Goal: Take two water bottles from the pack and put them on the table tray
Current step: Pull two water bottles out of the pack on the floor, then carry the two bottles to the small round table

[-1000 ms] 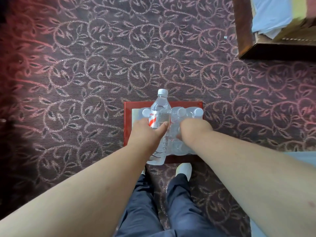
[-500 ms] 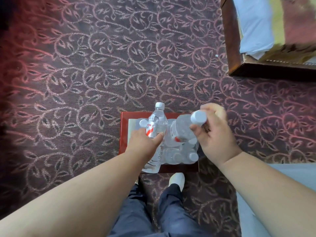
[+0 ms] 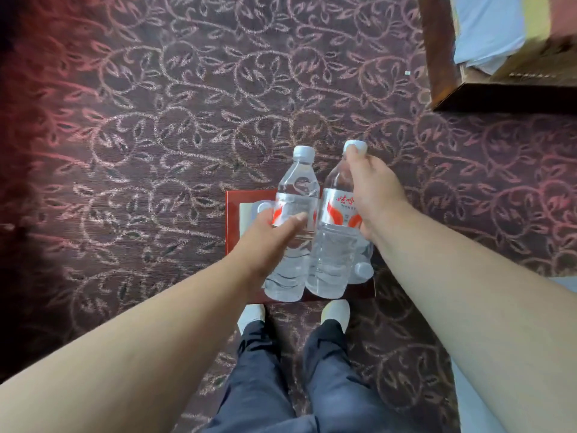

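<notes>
I hold two clear water bottles with white caps and red-and-white labels, side by side above the pack. My left hand [image 3: 271,234] grips the left bottle [image 3: 296,195] around its middle. My right hand [image 3: 371,189] grips the right bottle [image 3: 335,232] around its neck and shoulder. Below them the pack of bottles [image 3: 362,270] sits on a red square tray [image 3: 232,220] on the carpet; only a few caps show behind the held bottles.
The floor is dark carpet with a pink vine pattern. A dark wooden piece of furniture [image 3: 443,67] with white and yellow cloth on it fills the top right corner. My legs and white shoes [image 3: 335,310] stand just behind the tray. A pale surface edge [image 3: 562,282] shows at right.
My right hand has pulled its bottle out of the pack and turned it upright beside the left bottle. Both bottles have risen higher above the pack.
</notes>
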